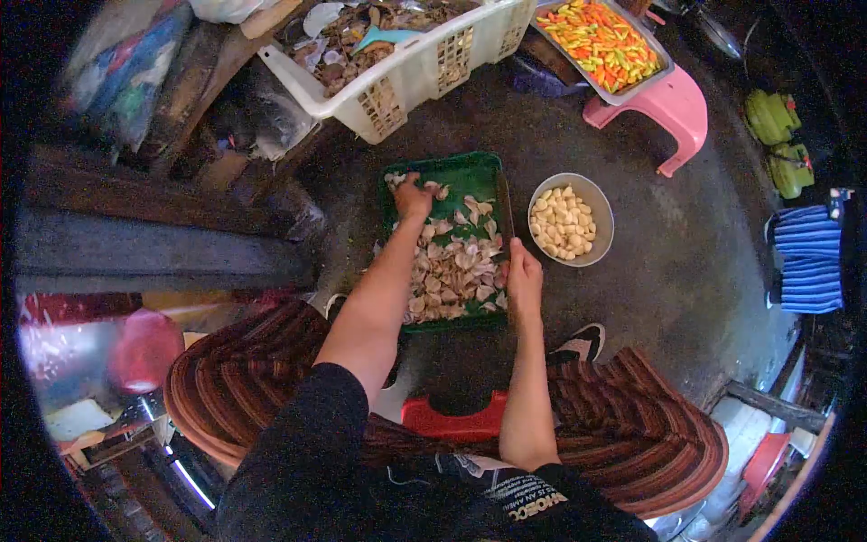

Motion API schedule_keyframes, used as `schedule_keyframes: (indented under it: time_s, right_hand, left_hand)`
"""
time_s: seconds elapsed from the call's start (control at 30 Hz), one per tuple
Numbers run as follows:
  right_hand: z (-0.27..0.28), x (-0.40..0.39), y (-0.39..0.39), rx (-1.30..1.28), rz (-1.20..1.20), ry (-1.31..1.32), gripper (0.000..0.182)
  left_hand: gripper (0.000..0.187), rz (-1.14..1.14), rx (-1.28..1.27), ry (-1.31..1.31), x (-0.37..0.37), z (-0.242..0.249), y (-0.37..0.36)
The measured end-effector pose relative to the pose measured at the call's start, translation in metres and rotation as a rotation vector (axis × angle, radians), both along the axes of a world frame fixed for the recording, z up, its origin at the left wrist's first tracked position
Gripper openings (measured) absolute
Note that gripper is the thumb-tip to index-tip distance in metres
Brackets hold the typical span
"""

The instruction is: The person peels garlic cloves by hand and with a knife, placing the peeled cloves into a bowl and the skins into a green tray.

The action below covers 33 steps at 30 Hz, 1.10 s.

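Observation:
A green tray (470, 169) lies on the floor in front of me, heaped with garlic cloves and papery skins (452, 271). My left hand (413, 198) reaches to the tray's far left part and closes on garlic there. At the tray's right edge my right hand (523, 275) grips a knife (506, 215), whose blade points away from me along the rim. A metal bowl (595, 210) of peeled cloves stands just right of the tray.
A white plastic basket (411, 74) of skins and scraps stands beyond the tray. A metal tray of coloured chillies (601, 41) rests on a pink stool (673, 113). A red stool (452, 420) is under me. Blue striped cloth (808, 257) is at far right.

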State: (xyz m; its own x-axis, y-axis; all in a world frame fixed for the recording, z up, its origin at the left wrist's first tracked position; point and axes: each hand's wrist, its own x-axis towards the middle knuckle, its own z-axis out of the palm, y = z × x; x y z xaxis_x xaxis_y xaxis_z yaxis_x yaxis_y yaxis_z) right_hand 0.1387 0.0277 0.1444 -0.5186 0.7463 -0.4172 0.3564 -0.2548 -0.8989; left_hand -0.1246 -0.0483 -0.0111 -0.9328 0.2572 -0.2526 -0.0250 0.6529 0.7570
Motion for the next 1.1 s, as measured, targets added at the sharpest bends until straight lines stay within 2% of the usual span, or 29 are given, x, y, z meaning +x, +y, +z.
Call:
schedule_keyframes:
  time_s: [0.07,0.1,0.13,0.2,0.27,0.33,0.37,0.4,0.47,0.5,0.57,0.63,0.7,0.87,0.97,1.03,1.07,1.1]
  right_hand:
    - [-0.007,-0.002,0.001,0.053,0.003,-0.027,0.047]
    - [-0.004,-0.003,0.002,0.052,0.013,-0.050,0.047]
    - [-0.002,-0.005,0.003,0.046,0.011,-0.058,0.047]
    - [0.001,-0.009,0.003,0.005,0.010,-0.059,0.047]
    - [0.005,-0.010,0.002,-0.028,0.019,-0.048,0.046]
    - [0.003,-0.011,0.000,-0.051,0.025,-0.026,0.046]
    - [-0.004,-0.010,0.000,-0.033,0.041,-0.044,0.044]
    - [-0.008,-0.010,0.000,-0.012,0.056,-0.061,0.043]
    - [-0.017,-0.012,-0.003,0.005,0.036,-0.051,0.042]
    - [-0.017,-0.014,-0.006,0.017,0.015,-0.046,0.042]
    - [-0.012,-0.019,-0.010,-0.025,-0.005,0.005,0.041]
    - [0.000,-0.026,-0.015,-0.061,-0.028,0.056,0.041]
    - [0.018,-0.034,-0.021,-0.221,-0.043,0.230,0.038]
    - [0.043,-0.037,-0.030,-0.118,0.081,0.259,0.040]
    - [0.047,-0.035,-0.034,-0.010,0.113,0.289,0.041]
    - [0.054,-0.033,-0.037,0.044,0.133,0.278,0.043]
    - [0.057,-0.032,-0.038,0.050,0.131,0.287,0.043]
    - [0.065,-0.030,-0.039,0.046,0.124,0.296,0.040]
  left_hand:
    - [0.036,-0.275,-0.294,0.477,0.016,0.034,0.012]
    - [0.040,-0.395,-0.389,0.456,0.013,0.032,0.015]
    - [0.040,-0.400,-0.392,0.448,0.008,0.031,0.016]
    - [0.039,-0.606,-0.395,0.413,-0.001,0.024,0.010]
    - [0.033,-0.602,-0.350,0.500,-0.008,0.014,0.002]
    - [0.027,-0.378,-0.019,0.157,-0.017,0.028,0.004]
    - [0.016,-0.463,-0.225,0.276,-0.011,0.035,-0.004]
    - [0.016,-0.464,-0.224,0.279,-0.011,0.033,-0.009]
    - [0.009,-0.213,0.291,-0.274,-0.014,0.032,-0.020]
    - [0.009,-0.218,0.291,-0.270,-0.005,0.049,-0.022]
    - [0.007,-0.115,0.598,-0.454,0.028,0.105,-0.028]
    - [0.009,-0.154,0.634,-0.367,0.055,0.133,-0.032]
    - [0.010,-0.202,0.646,-0.273,0.081,0.163,-0.032]
    - [0.007,-0.264,0.732,-0.253,0.108,0.194,-0.036]
    - [0.004,-0.279,0.650,-0.162,0.117,0.214,-0.038]
    - [0.005,-0.292,0.593,0.019,0.122,0.222,-0.038]
    - [0.005,-0.296,0.598,0.028,0.124,0.226,-0.039]
    - [0.007,-0.321,0.527,0.193,0.129,0.234,-0.039]
